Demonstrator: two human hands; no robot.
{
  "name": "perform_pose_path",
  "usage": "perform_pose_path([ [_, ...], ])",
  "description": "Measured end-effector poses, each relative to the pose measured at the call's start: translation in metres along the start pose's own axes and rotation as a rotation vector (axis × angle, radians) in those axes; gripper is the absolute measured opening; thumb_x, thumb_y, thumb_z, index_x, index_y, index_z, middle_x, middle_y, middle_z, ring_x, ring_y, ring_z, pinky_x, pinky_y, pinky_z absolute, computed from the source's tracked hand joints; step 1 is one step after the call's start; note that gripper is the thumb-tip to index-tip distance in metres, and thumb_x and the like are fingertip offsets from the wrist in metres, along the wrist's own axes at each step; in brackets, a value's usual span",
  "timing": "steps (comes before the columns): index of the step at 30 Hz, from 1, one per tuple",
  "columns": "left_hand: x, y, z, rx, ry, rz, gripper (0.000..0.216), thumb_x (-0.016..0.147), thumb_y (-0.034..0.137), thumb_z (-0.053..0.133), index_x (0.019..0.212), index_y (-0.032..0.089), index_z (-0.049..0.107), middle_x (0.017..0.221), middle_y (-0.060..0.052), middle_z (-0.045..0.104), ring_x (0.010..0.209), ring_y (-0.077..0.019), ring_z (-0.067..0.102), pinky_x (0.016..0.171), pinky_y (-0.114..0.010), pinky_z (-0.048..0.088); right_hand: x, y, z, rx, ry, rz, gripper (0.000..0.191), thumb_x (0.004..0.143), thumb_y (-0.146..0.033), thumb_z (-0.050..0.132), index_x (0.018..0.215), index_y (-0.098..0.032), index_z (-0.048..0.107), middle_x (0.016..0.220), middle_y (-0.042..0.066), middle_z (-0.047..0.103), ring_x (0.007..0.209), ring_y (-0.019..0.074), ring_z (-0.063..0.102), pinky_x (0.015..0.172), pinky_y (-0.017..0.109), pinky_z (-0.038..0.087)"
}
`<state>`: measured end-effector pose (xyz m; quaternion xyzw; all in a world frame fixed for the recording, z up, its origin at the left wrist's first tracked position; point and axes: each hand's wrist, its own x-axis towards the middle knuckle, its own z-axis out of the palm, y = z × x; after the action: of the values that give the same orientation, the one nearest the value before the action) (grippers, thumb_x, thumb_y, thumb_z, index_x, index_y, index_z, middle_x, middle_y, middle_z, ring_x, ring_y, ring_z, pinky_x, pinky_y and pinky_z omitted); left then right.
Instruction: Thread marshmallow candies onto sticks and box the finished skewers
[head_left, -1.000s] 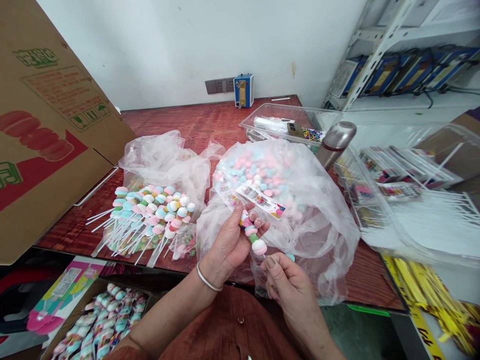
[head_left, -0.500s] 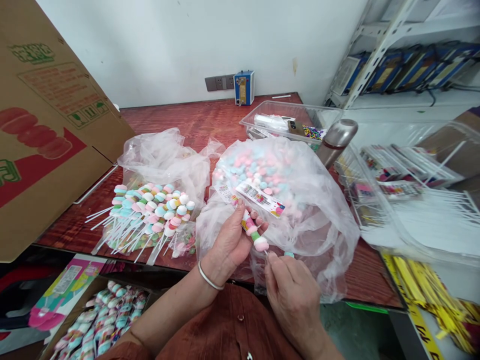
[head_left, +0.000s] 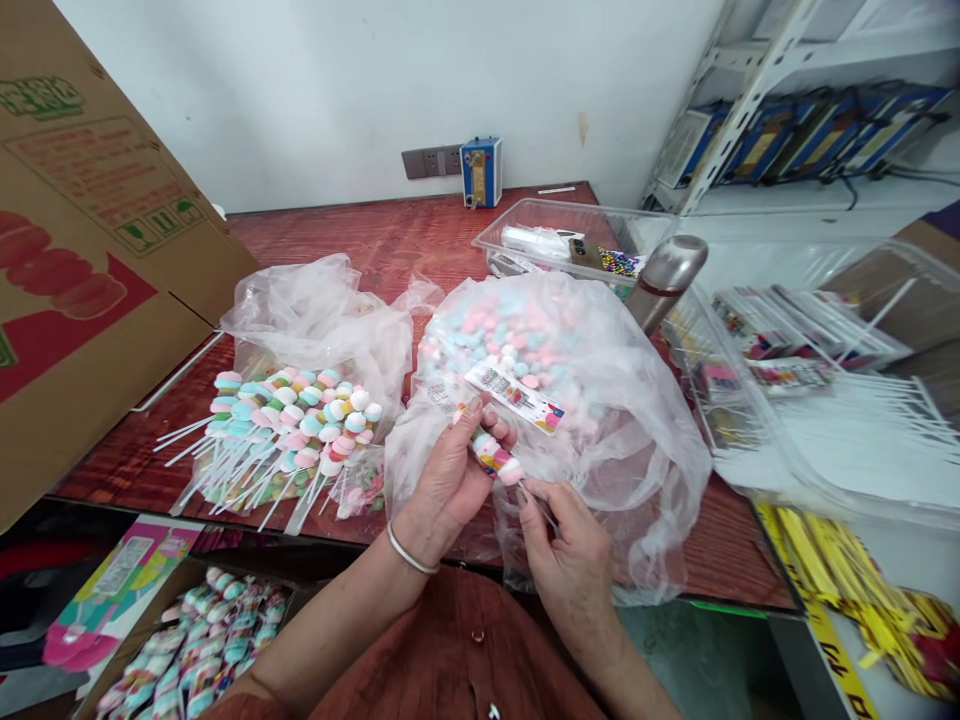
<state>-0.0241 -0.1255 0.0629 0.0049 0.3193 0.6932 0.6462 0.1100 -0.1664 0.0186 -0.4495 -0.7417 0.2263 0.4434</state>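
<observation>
My left hand (head_left: 459,470) is closed around a small printed wrapper, with a marshmallow skewer (head_left: 500,462) in pink, white and other colours sitting mostly inside it. My right hand (head_left: 571,550) pinches the skewer's stick just below the lowest marshmallow. Under and beyond my hands lies a big translucent bag of loose pastel marshmallows (head_left: 517,325). On top of that bag rests a flat printed wrapper (head_left: 517,395), close to my left fingertips. To the left, a pile of marshmallow skewers (head_left: 300,420) on white sticks lies on another clear bag (head_left: 322,310).
A tall cardboard box (head_left: 112,250) stands at the left. Below the table edge is a box of wrapped skewers (head_left: 202,640). A steel flask (head_left: 667,280) stands beside a clear tray (head_left: 517,212). At right, a clear bin (head_left: 765,440) holds white sticks and printed wrappers.
The marshmallow skewer has slid deeper into the wrapper in my left hand. My right hand has moved up and left with the stick, closer to my left hand.
</observation>
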Motion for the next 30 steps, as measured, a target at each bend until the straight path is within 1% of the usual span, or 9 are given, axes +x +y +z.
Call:
perform_pose_path([
  [4, 0.001, 0.003, 0.004, -0.054, -0.004, -0.02, 0.012, 0.093, 0.022, 0.062, 0.086, 0.013, 0.062, 0.066, 0.003, 0.049, 0.057, -0.0069, 0.05, 0.063, -0.021, 0.052, -0.002, 0.003, -0.003, -0.327, 0.051, -0.234, 0.017, 0.097, -0.016, 0.054, 0.106, -0.011, 0.067, 0.073, 0.005, 0.066, 0.064, 0.0175, 0.059, 0.062, 0.029, 0.041],
  [6, 0.001, 0.002, 0.003, -0.084, 0.006, -0.029, 0.018, 0.093, 0.028, 0.062, 0.086, 0.012, 0.061, 0.063, 0.004, 0.046, 0.054, -0.0062, 0.047, 0.06, -0.021, 0.051, -0.003, 0.002, -0.005, -0.311, 0.037, -0.27, 0.017, 0.096, -0.016, 0.054, 0.105, -0.012, 0.068, 0.069, 0.005, 0.067, 0.059, 0.0166, 0.056, 0.06, 0.029, 0.039],
  [8, 0.002, 0.002, 0.003, -0.113, -0.014, -0.037, 0.023, 0.093, 0.034, 0.062, 0.086, 0.012, 0.059, 0.062, 0.005, 0.044, 0.052, -0.0055, 0.044, 0.057, -0.02, 0.05, -0.003, -0.002, -0.007, -0.079, -0.056, -0.117, 0.018, 0.098, -0.021, 0.05, 0.097, -0.015, 0.068, 0.07, 0.004, 0.067, 0.059, 0.0152, 0.056, 0.058, 0.027, 0.039],
  [12, 0.001, -0.001, 0.002, -0.156, -0.1, -0.092, 0.029, 0.089, 0.04, 0.066, 0.088, 0.013, 0.059, 0.062, 0.007, 0.042, 0.049, -0.0043, 0.042, 0.053, -0.018, 0.047, -0.003, -0.011, -0.005, 0.644, -0.331, 0.517, 0.031, 0.099, -0.042, 0.047, 0.085, -0.018, 0.061, 0.055, -0.006, 0.046, 0.045, 0.009, 0.039, 0.044, 0.021, 0.03],
  [15, -0.001, -0.009, 0.001, -0.129, -0.119, -0.12, 0.03, 0.087, 0.042, 0.069, 0.089, 0.013, 0.059, 0.061, 0.008, 0.041, 0.048, -0.0039, 0.042, 0.053, -0.018, 0.047, 0.001, -0.015, 0.001, 0.923, -0.341, 0.74, 0.035, 0.095, -0.052, 0.05, 0.084, -0.019, 0.057, 0.051, -0.011, 0.032, 0.04, 0.0067, 0.023, 0.039, 0.02, 0.02],
  [19, -0.003, -0.016, 0.0, -0.027, -0.108, -0.064, 0.031, 0.085, 0.042, 0.071, 0.089, 0.013, 0.06, 0.061, 0.007, 0.045, 0.049, -0.0049, 0.044, 0.059, -0.021, 0.051, 0.009, -0.015, 0.004, 0.55, -0.202, 0.536, 0.036, 0.095, -0.049, 0.05, 0.074, -0.02, 0.056, 0.06, -0.004, 0.05, 0.053, 0.011, 0.043, 0.051, 0.022, 0.035],
  [22, -0.002, -0.011, 0.002, 0.015, -0.072, -0.017, 0.03, 0.084, 0.04, 0.073, 0.09, 0.013, 0.06, 0.065, 0.004, 0.051, 0.055, -0.0071, 0.05, 0.064, -0.024, 0.053, 0.009, -0.014, -0.001, 0.225, -0.209, 0.366, 0.028, 0.096, -0.043, 0.051, 0.086, -0.019, 0.062, 0.074, 0.001, 0.066, 0.066, 0.016, 0.058, 0.06, 0.025, 0.041],
  [25, -0.001, -0.004, 0.004, 0.025, -0.06, 0.044, 0.026, 0.084, 0.036, 0.074, 0.09, 0.013, 0.061, 0.068, 0.003, 0.054, 0.059, -0.0081, 0.053, 0.066, -0.024, 0.053, 0.001, -0.01, -0.004, 0.106, -0.22, 0.246, 0.025, 0.099, -0.035, 0.046, 0.092, -0.019, 0.063, 0.074, 0.001, 0.069, 0.063, 0.0157, 0.062, 0.058, 0.024, 0.043],
  [30, 0.001, 0.002, 0.003, 0.032, -0.018, 0.042, 0.026, 0.086, 0.037, 0.07, 0.09, 0.012, 0.061, 0.061, 0.004, 0.051, 0.052, -0.0066, 0.05, 0.065, -0.023, 0.054, -0.006, -0.002, -0.005, -0.119, -0.101, -0.093, 0.027, 0.101, -0.023, 0.039, 0.092, -0.017, 0.063, 0.068, 0.001, 0.067, 0.057, 0.0161, 0.063, 0.055, 0.026, 0.042],
])
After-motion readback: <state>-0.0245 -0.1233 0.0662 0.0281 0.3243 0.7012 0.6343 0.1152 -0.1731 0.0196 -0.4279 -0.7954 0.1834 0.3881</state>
